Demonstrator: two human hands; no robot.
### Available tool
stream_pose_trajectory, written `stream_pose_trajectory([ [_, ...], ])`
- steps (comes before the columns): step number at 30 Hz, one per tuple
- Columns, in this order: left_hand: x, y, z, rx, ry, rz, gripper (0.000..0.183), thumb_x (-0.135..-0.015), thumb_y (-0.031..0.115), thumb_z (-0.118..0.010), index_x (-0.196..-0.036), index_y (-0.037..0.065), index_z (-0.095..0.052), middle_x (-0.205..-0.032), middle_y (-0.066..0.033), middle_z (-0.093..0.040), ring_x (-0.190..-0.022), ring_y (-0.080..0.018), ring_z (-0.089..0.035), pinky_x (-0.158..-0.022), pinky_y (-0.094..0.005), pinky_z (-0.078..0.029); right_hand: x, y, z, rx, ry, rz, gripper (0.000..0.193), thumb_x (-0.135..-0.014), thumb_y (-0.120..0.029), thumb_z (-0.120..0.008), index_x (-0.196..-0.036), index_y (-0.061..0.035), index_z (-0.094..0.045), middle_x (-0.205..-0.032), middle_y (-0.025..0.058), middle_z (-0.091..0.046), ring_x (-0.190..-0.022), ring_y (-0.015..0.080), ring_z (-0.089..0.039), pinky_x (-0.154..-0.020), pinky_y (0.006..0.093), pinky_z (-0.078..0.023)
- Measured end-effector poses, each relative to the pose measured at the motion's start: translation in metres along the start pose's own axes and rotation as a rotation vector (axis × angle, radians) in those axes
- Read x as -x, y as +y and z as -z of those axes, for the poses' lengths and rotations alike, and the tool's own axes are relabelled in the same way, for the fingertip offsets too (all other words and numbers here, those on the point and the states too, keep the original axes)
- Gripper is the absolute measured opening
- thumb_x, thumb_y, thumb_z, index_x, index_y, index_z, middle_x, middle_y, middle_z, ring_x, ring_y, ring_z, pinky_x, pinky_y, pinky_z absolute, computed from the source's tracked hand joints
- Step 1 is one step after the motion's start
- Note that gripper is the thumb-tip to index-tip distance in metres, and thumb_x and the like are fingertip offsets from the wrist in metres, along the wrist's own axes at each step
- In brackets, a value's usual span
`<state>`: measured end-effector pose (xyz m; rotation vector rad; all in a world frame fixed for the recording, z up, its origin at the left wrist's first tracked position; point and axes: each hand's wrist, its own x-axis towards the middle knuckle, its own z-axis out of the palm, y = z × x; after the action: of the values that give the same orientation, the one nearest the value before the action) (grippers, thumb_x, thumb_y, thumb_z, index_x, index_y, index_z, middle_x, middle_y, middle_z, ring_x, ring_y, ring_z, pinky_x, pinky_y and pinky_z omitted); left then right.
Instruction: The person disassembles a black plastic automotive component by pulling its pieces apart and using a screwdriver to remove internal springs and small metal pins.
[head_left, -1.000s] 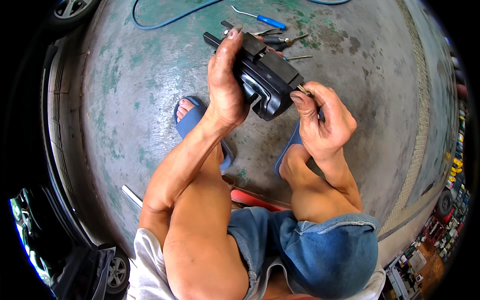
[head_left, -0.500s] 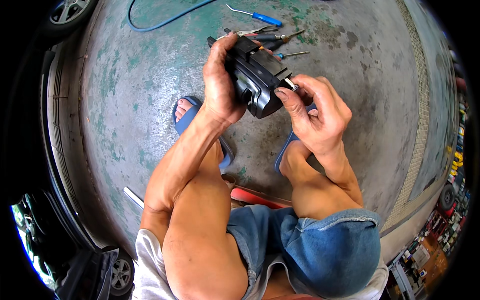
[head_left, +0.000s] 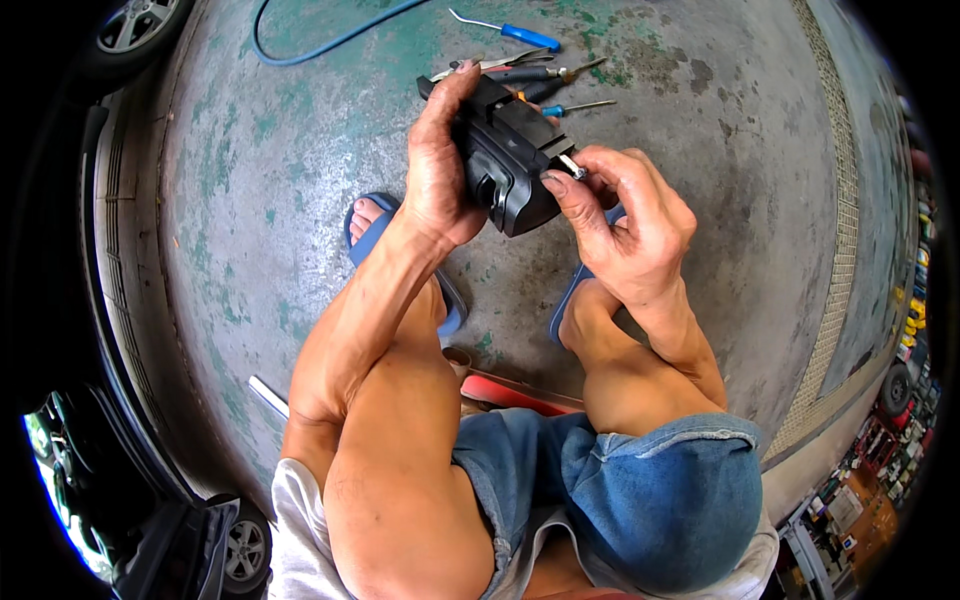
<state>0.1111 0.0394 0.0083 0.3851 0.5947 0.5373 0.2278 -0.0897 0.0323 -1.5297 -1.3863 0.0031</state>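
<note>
Black moulded plastic housing [head_left: 510, 160] was clamped by the left hand [head_left: 440, 170]; a small silver metal pin [head_left: 572, 166] was pinched by the right hand [head_left: 625, 225].

A worn, green-stained concrete floor [head_left: 700, 180] carries a cluster of pliers [head_left: 520, 72]; a blue-handled screwdriver [head_left: 515, 33] lies just beyond them, a blue hose [head_left: 300, 55] to their left.
</note>
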Motion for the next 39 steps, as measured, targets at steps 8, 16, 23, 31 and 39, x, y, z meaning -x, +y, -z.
stream_pose_trajectory([
  [8,-0.003,0.001,0.003,-0.013,0.033,0.069,0.048,-0.098,0.046,-0.052,-0.107,0.001,-0.064,-0.101,-0.0188,-0.071,-0.101,-0.0389,-0.07,-0.094,-0.0497,-0.057,0.0,0.001,-0.002,-0.001,0.001,-0.016,0.025,-0.081,-0.013,-0.085,-0.094,-0.0014,-0.066,-0.075,0.0086,-0.066,-0.057,0.0198,-0.064,-0.05,0.0302,-0.05],
  [16,-0.002,0.005,0.001,0.033,0.042,0.117,0.049,-0.097,0.049,-0.052,-0.105,0.002,-0.064,-0.1,-0.0185,-0.071,-0.1,-0.0375,-0.07,-0.094,-0.049,-0.057,0.0,0.0,0.001,0.01,-0.059,-0.023,0.025,-0.079,-0.004,-0.085,-0.096,0.0003,-0.066,-0.078,0.0076,-0.065,-0.062,0.012,-0.059,-0.052,0.0249,-0.049],
  [23,-0.002,0.004,0.002,-0.029,0.072,0.048,0.05,-0.096,0.051,-0.053,-0.104,0.002,-0.063,-0.097,-0.0172,-0.071,-0.094,-0.0344,-0.071,-0.091,-0.0464,-0.058,0.0,-0.001,-0.003,0.02,0.006,-0.039,0.034,-0.074,-0.017,-0.089,-0.095,-0.003,-0.067,-0.076,0.0073,-0.064,-0.058,0.0187,-0.064,-0.052,0.0297,-0.051],
  [31,0.002,0.003,-0.008,-0.02,0.085,-0.017,0.046,-0.094,0.048,-0.056,-0.101,0.003,-0.061,-0.093,-0.0134,-0.069,-0.085,-0.0261,-0.07,-0.083,-0.04,-0.058,-0.003,-0.002,-0.001,0.054,-0.003,-0.081,0.044,-0.073,-0.021,-0.092,-0.105,-0.0036,-0.068,-0.091,0.0056,-0.067,-0.076,0.014,-0.063,-0.063,0.026,-0.05],
  [39,0.001,0.002,-0.006,-0.041,0.079,-0.034,0.046,-0.094,0.048,-0.057,-0.102,0.003,-0.061,-0.093,-0.0132,-0.069,-0.085,-0.0256,-0.07,-0.083,-0.0396,-0.059,-0.003,0.001,0.0,0.068,-0.023,-0.05,0.042,-0.074,-0.02,-0.091,-0.105,-0.0023,-0.069,-0.094,0.0072,-0.068,-0.076,0.0149,-0.065,-0.062,0.0261,-0.051],
])
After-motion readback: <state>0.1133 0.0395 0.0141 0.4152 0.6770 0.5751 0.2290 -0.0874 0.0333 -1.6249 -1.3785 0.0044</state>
